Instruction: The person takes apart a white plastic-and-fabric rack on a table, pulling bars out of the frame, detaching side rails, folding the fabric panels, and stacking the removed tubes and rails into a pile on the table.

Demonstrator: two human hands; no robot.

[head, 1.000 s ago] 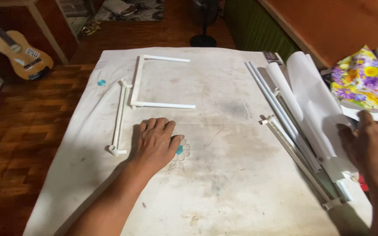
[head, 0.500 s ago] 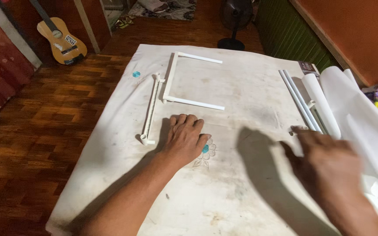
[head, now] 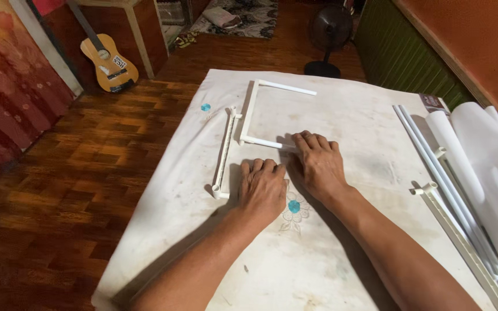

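Right hand (head: 318, 164) now moved in from table edge, flat and open, fingertips on white U-shaped pipe frame (head: 253, 115). Left hand (head: 262, 190) unmoved, open, flat on cloth (head: 347, 109) beside straight pipe piece (head: 224, 151).

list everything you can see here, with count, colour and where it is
cloth: 1, stained white, spread under the work
U-shaped pipe frame: 1, white, upper middle of the cloth
straight pipe piece: 1, white, left of the frame
long pipes: several, white, right edge
paper rolls: white, far right
guitar: 1, tan, upper left
fan: 1, dark, top centre
left hand: flat on the cloth beside the straight piece
right hand: fingertips on the frame's near arm
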